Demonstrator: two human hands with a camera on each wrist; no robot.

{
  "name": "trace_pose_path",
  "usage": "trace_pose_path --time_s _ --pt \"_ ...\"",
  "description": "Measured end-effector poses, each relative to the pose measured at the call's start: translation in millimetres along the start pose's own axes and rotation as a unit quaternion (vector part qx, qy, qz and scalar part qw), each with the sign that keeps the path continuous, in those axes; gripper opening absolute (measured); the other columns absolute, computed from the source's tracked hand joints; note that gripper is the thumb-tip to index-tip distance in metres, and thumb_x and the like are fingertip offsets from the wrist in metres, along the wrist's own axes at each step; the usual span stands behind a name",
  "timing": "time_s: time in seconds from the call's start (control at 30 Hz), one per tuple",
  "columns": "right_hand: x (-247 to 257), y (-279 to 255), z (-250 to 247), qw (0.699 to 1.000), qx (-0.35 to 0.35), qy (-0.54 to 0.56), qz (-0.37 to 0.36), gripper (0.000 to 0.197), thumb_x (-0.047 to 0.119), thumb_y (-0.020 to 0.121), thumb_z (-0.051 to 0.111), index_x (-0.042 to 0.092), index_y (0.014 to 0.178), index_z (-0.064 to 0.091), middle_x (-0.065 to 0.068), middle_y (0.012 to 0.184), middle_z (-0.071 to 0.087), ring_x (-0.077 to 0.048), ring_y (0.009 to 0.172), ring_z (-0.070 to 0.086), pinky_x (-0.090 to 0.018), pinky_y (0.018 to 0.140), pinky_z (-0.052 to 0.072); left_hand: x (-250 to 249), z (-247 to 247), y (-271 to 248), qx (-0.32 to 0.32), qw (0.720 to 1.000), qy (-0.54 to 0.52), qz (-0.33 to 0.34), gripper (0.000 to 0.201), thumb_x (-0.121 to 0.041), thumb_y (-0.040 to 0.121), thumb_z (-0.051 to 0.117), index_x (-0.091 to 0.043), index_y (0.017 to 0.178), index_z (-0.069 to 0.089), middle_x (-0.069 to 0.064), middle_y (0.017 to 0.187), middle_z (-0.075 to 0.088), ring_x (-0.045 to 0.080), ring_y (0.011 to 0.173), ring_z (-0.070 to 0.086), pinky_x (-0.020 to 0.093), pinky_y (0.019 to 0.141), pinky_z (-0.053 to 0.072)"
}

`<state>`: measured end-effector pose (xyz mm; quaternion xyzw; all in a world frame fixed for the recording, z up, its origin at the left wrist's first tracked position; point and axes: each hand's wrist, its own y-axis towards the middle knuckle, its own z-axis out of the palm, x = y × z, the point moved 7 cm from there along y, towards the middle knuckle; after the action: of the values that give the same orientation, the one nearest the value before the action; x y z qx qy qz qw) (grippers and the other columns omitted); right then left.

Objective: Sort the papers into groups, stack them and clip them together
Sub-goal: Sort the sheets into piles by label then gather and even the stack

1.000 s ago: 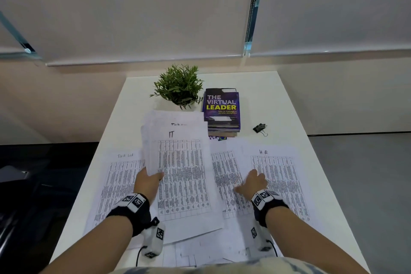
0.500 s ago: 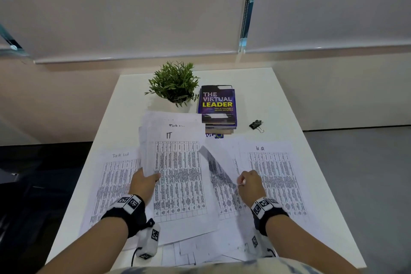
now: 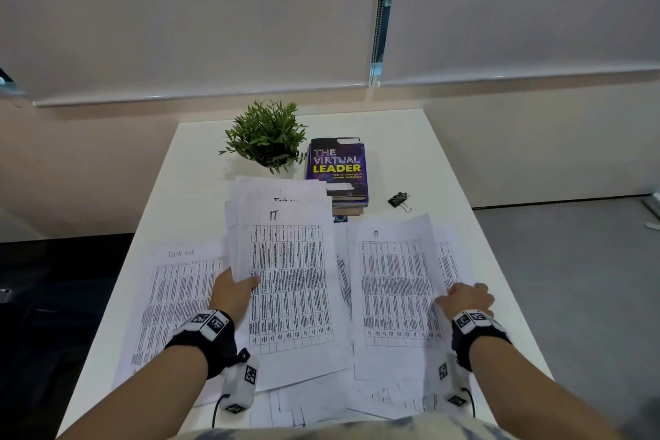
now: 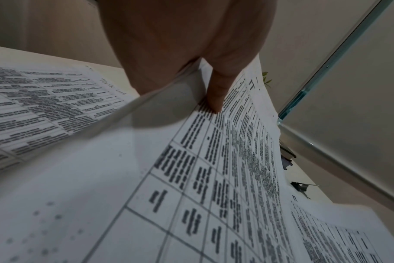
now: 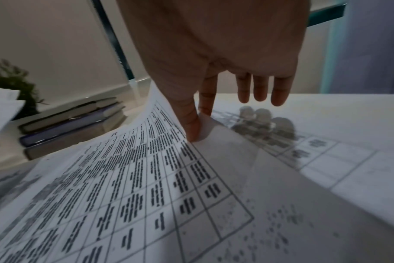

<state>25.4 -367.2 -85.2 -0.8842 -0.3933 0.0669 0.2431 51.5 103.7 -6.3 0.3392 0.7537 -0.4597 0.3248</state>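
Note:
My left hand grips the left edge of a raised stack of papers whose top sheet is headed "IT". In the left wrist view the thumb lies on top of that stack. My right hand pinches the right edge of a single "IT" sheet; in the right wrist view thumb and forefinger hold the lifted sheet, the other fingers hanging straight. A "Task list" sheet lies flat at the left. A black binder clip lies beyond the papers, right of the books.
A potted plant and a pile of books stand at the back of the white table. Another printed sheet shows under the right-hand one. More sheets lie near the front edge.
My right hand has picked a sheet up from the middle of the table and carried it to the right, over the "HR" sheet. My left hand keeps its hold on the stack.

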Motion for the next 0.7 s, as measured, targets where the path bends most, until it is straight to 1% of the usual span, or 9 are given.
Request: trace_pose_path --time_s 0.1,0.17,0.2,0.27,0.33,0.43,0.5,0.57,0.7 --pt "-13.8 1.6 -1.4 0.999 0.024 -0.004 0.031 0.042 0.035 0.078 0.068 0.025 0.118 0.065 -0.012 0.130 0.042 -0.028 0.120 0.042 -0.036 0.096 0.042 -5.4 11.8 -3.5 0.013 1.000 0.003 0.008 0.021 -0.009 0.092 0.063 -0.015 0.110 0.054 0.008 0.098 0.064 0.029 0.096 0.058 0.037 0.088 0.044" --pt "-16.7 2.0 1.0 0.999 0.031 -0.001 0.036 0.043 0.035 0.077 0.071 0.025 0.118 0.065 -0.013 0.131 0.041 -0.028 0.119 0.045 -0.035 0.097 0.043 -8.7 18.9 -5.1 0.020 1.000 0.004 0.015 0.022 -0.009 0.092 0.063 -0.014 0.112 0.055 0.009 0.100 0.064 0.029 0.096 0.058 0.037 0.089 0.045" --pt "-17.6 2.1 1.7 0.999 0.029 0.001 0.037 0.040 0.033 0.077 0.071 0.023 0.116 0.066 -0.013 0.130 0.041 -0.029 0.119 0.046 -0.036 0.097 0.043 -9.8 21.7 -5.2 0.021 1.000 0.005 0.018 0.022 -0.009 0.092 0.063 -0.014 0.112 0.055 0.009 0.101 0.065 0.030 0.097 0.059 0.037 0.089 0.046" --pt "-18.5 1.8 1.2 0.999 0.011 0.008 0.035 0.027 0.025 0.080 0.067 0.018 0.106 0.069 -0.013 0.126 0.041 -0.030 0.115 0.046 -0.038 0.097 0.045 -13.1 26.8 -6.5 0.026 0.999 0.009 0.024 0.020 -0.009 0.092 0.063 -0.012 0.110 0.057 0.010 0.099 0.066 0.030 0.096 0.060 0.038 0.089 0.047" --pt "-17.4 -0.1 0.2 1.000 -0.010 0.008 0.026 0.018 0.018 0.083 0.061 0.014 0.098 0.069 -0.012 0.123 0.040 -0.029 0.113 0.046 -0.038 0.097 0.046 -16.1 31.2 -8.0 0.028 0.999 0.009 0.028 0.017 -0.009 0.092 0.062 -0.011 0.109 0.058 0.009 0.096 0.066 0.030 0.095 0.061 0.039 0.089 0.047" --pt "-12.7 -5.4 -1.2 0.999 -0.036 0.006 -0.001 0.020 0.013 0.085 0.058 0.010 0.103 0.065 -0.013 0.125 0.038 -0.029 0.116 0.043 -0.037 0.095 0.044 -19.8 36.8 -10.2 0.029 0.999 0.008 0.032 0.016 -0.008 0.092 0.062 -0.010 0.108 0.058 0.006 0.090 0.065 0.028 0.091 0.061 0.039 0.090 0.048" --pt "-9.8 -8.4 -2.3 0.998 -0.050 0.005 -0.026 0.021 0.014 0.085 0.061 0.008 0.105 0.064 -0.013 0.126 0.037 -0.029 0.118 0.042 -0.037 0.094 0.045 -20.7 39.6 -10.4 0.029 0.999 0.011 0.033 0.018 -0.008 0.092 0.063 -0.009 0.110 0.059 0.009 0.092 0.065 0.029 0.091 0.061 0.040 0.091 0.049" --pt "-9.0 -10.1 -1.6 0.998 -0.049 0.006 -0.044 0.021 0.013 0.085 0.062 0.006 0.105 0.063 -0.013 0.127 0.037 -0.029 0.119 0.041 -0.037 0.094 0.045 -20.5 42.6 -10.6 0.031 0.999 0.013 0.032 0.020 -0.009 0.092 0.063 -0.009 0.111 0.059 0.011 0.096 0.066 0.031 0.093 0.062 0.043 0.094 0.050" --pt "-9.5 -11.2 -3.9 0.996 -0.061 0.030 -0.064 0.022 0.005 0.085 0.058 0.004 0.107 0.061 -0.016 0.126 0.040 -0.032 0.116 0.043 -0.037 0.091 0.045 -20.1 47.5 -10.6 0.031 0.999 0.016 0.033 0.021 -0.010 0.092 0.063 -0.010 0.112 0.059 0.009 0.096 0.066 0.029 0.091 0.062 0.044 0.094 0.050"
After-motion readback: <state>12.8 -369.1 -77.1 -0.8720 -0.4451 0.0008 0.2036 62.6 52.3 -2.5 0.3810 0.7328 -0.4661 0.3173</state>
